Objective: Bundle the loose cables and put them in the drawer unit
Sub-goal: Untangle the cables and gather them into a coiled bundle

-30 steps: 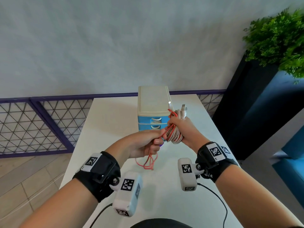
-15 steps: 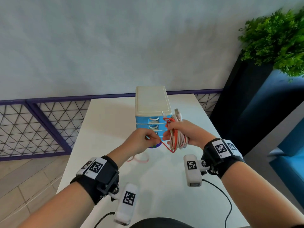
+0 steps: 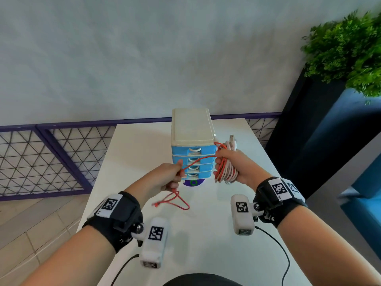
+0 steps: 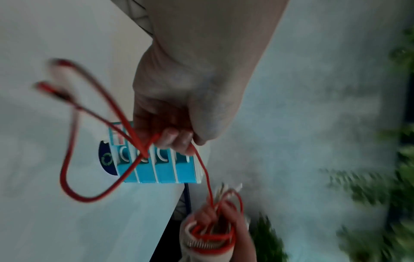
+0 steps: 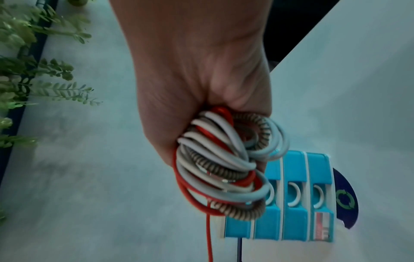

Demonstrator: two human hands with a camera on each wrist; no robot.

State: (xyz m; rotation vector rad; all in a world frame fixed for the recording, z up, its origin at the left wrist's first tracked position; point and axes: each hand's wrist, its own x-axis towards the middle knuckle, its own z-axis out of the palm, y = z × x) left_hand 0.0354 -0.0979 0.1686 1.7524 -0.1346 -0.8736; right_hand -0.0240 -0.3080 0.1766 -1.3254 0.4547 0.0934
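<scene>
My right hand [image 3: 231, 164] grips a coiled bundle of white and red cables [image 3: 225, 173], also seen as looped cords [image 5: 224, 163] in the right wrist view; a USB plug [image 3: 232, 139] sticks up from it. A red cable [image 3: 198, 161] runs taut from the bundle to my left hand [image 3: 171, 175], whose curled fingers [image 4: 177, 140] hold it. Its loose end [image 3: 175, 202] dangles in a loop below the left hand. Behind both hands stands the blue drawer unit [image 3: 192, 141] with a cream top, all drawers closed.
The white table [image 3: 206, 234] carries a dark round sticker [image 3: 193, 183] in front of the unit. A purple mesh fence [image 3: 51, 162] runs at the left, a dark planter with a green plant [image 3: 346, 48] at the right. Camera cords [image 3: 286, 252] trail near the front edge.
My left hand has pulled away to the left, stretching the red cable taut from the bundle. The red loose end now hangs lower in a loop.
</scene>
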